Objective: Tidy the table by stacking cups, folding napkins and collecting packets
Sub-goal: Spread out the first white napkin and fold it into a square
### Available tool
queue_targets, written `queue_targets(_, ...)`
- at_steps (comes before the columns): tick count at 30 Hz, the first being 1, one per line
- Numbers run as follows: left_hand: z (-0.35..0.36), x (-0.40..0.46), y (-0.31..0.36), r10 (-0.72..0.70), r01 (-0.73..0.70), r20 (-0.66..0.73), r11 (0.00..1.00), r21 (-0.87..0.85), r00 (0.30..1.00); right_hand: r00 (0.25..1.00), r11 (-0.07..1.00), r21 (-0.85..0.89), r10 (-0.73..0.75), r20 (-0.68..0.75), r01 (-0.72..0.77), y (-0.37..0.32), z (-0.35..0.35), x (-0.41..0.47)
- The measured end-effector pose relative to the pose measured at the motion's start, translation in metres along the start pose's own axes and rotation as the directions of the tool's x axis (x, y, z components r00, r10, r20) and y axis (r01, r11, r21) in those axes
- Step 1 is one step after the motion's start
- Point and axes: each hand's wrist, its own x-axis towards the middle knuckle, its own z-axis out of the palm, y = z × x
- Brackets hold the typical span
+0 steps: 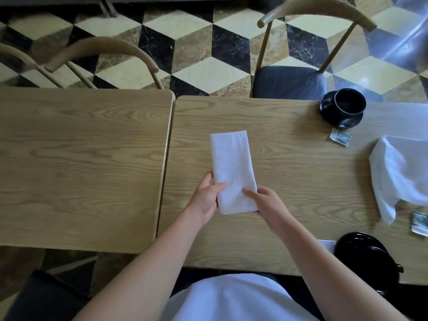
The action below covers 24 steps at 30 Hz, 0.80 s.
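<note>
A white napkin [232,167], folded into a long rectangle, lies flat on the right wooden table [289,172]. My left hand [207,198] grips its near left corner and my right hand [268,205] grips its near right corner. A second white napkin [403,174] lies crumpled at the right edge. A black cup [349,103] stands on a black saucer [333,115] at the far right. One small packet [340,137] lies just in front of the saucer, another packet [420,224] near the right edge.
A stack of black saucers [368,258] sits at the near right over a white paper. A second wooden table [81,163] adjoins on the left. Wooden chairs [301,82] stand along the far side on a chequered floor.
</note>
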Motion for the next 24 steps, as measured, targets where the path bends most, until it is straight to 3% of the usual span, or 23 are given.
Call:
queue_targets(4, -0.014, 0.003, -0.039, -0.173, 0.214, -0.234, 0.963, 0.165, 0.957, 0.977, 0.976, 0.083, 0.204, -0.057, -0.199, 0.047, 0.010, 0.006)
queue_targets(7, -0.028, -0.007, -0.062, -0.188, 0.277, -0.341, 0.931, 0.236, 0.921, 0.945, 0.937, 0.140, 0.326, -0.020, -0.320, 0.075, 0.013, 0.006)
queue_targets(10, -0.038, -0.015, -0.072, -0.138, 0.238, -0.316, 0.922, 0.306, 0.939, 0.939, 0.931, 0.125, 0.344, 0.005, -0.342, 0.086, 0.010, 0.002)
queue_targets(14, -0.041, -0.011, -0.068, -0.118, 0.171, -0.172, 0.926, 0.337, 0.978, 0.974, 0.971, 0.078, 0.226, -0.009, -0.224, 0.082, 0.001, 0.000)
queue_targets(19, -0.035, 0.008, -0.057, -0.209, 0.253, -0.174, 0.922, 0.293, 0.962, 0.982, 0.984, 0.006, 0.178, 0.071, -0.178, 0.064, -0.006, 0.008)
queue_targets(24, -0.022, 0.018, -0.035, -0.304, 0.322, -0.148, 0.939, 0.121, 0.941, 0.952, 0.894, 0.332, 0.259, 0.166, -0.301, 0.051, -0.012, 0.022)
